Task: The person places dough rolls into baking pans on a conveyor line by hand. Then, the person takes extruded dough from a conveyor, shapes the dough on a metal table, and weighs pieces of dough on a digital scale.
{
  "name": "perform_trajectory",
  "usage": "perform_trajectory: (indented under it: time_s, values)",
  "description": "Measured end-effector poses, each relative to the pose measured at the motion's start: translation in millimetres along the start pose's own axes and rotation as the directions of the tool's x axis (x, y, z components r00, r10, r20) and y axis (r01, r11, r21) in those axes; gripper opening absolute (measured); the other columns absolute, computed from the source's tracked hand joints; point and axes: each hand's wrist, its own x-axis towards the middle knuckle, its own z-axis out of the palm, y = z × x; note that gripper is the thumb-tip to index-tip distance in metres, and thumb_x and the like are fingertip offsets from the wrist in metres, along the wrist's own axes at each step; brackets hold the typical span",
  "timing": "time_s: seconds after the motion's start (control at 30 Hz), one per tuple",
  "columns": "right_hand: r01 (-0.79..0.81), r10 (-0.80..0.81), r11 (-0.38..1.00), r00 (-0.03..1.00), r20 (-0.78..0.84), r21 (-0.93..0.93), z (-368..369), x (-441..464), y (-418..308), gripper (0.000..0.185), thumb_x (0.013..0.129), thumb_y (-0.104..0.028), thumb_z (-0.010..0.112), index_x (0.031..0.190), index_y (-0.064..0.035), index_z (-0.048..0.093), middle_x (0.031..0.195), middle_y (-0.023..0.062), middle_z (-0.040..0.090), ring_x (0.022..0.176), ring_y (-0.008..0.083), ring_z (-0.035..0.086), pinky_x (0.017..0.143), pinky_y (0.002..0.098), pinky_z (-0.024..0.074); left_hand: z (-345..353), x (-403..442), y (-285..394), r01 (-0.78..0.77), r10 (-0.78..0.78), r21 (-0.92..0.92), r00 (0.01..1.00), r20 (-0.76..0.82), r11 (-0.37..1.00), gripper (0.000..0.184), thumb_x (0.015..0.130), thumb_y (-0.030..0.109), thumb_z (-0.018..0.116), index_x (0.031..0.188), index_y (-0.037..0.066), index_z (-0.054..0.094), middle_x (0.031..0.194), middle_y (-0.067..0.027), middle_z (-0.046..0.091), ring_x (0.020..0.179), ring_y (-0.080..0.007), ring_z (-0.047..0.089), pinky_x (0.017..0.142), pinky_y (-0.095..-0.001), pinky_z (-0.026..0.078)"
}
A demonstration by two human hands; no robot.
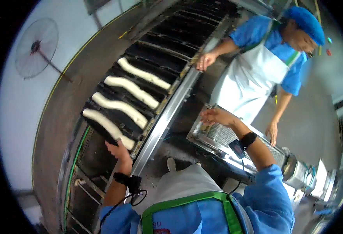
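Observation:
Several long pale dough strips (119,104) lie in black trough-like moulds on a conveyor to my left. My left hand (119,151) is at the near edge of the closest mould, its fingers apart and touching beside the lower end of the nearest dough strip (105,124). Whether it presses the dough or only the mould edge is hard to see. Over the end of a metal mesh belt (223,136) on the right, my right hand (218,117) hangs with loosely bent, spread fingers and nothing in it.
A co-worker in a white apron (243,78) stands across the mesh belt, one hand (206,61) on the conveyor's metal rail (167,113). More black moulds (167,37) run away up the line. A pedestal fan (36,46) stands by the wall.

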Motion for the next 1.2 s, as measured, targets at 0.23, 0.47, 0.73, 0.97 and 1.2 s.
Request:
perform_trajectory:
  time_s: [0.23,0.47,0.73,0.97,1.2]
  values:
    - [-0.114,0.189,0.964,0.929,-0.319,0.238,-104.3,-219.9,186.0,0.035,0.081,-0.023,0.043,0.105,0.0021,0.041,0.092,0.0133,0.052,0.080,0.0197,0.053,0.067,0.0287,0.0454,-27.7,-174.1,-32.4,-0.070,0.084,0.148,0.993,-0.086,0.986,0.054,0.075,0.023,0.050,0.118,0.001,0.025,0.113,-0.0215,0.034,0.098,-0.0310,0.041,0.081,-0.0360,0.036]
    - [0.006,0.258,0.949,0.554,-0.791,0.314,-265.6,-612.8,414.1,0.018,0.074,-0.015,0.048,0.084,-0.0007,0.045,0.072,0.0071,0.050,0.053,0.0173,0.052,0.041,0.0269,0.0444,-75.5,-445.0,-88.2,-0.175,0.206,0.221,0.970,-0.126,0.960,0.052,0.076,0.025,0.047,0.118,0.002,0.026,0.114,-0.0207,0.033,0.099,-0.0316,0.040,0.081,-0.0380,0.035]
    - [0.151,0.530,0.847,-0.182,-0.828,0.509,-232.2,-856.3,544.3,0.034,0.067,-0.029,0.058,0.090,-0.0051,0.050,0.073,0.0068,0.050,0.058,0.0178,0.047,0.045,0.0288,0.0380,-82.5,-485.8,-66.8,-0.183,0.208,0.269,0.976,-0.065,0.945,0.051,0.078,0.028,0.044,0.118,0.003,0.027,0.116,-0.0199,0.032,0.100,-0.0323,0.039,0.081,-0.0402,0.034]
    - [-0.561,0.272,0.708,-0.343,-0.899,0.429,-218.3,-793.5,518.9,0.038,0.060,-0.041,0.059,0.072,-0.0049,0.057,0.069,0.0122,0.056,0.062,0.0249,0.054,0.056,0.0337,0.0424,-155.0,-427.1,-92.4,-0.123,0.132,0.157,0.990,-0.049,0.980,0.049,0.079,0.030,0.042,0.118,0.003,0.028,0.117,-0.0192,0.031,0.100,-0.0328,0.038,0.081,-0.0422,0.034]
    - [-0.529,-0.116,0.775,0.420,-0.900,-0.347,-88.7,-775.1,436.0,0.017,0.074,-0.013,0.046,0.084,-0.0004,0.048,0.065,0.0082,0.049,0.058,0.0161,0.049,0.053,0.0259,0.0402,-212.4,-360.7,-126.8,-0.010,0.020,0.157,0.998,-0.059,0.988,0.050,0.079,0.036,0.038,0.120,0.009,0.027,0.120,-0.0153,0.027,0.105,-0.0325,0.032,0.083,-0.0424,0.030]
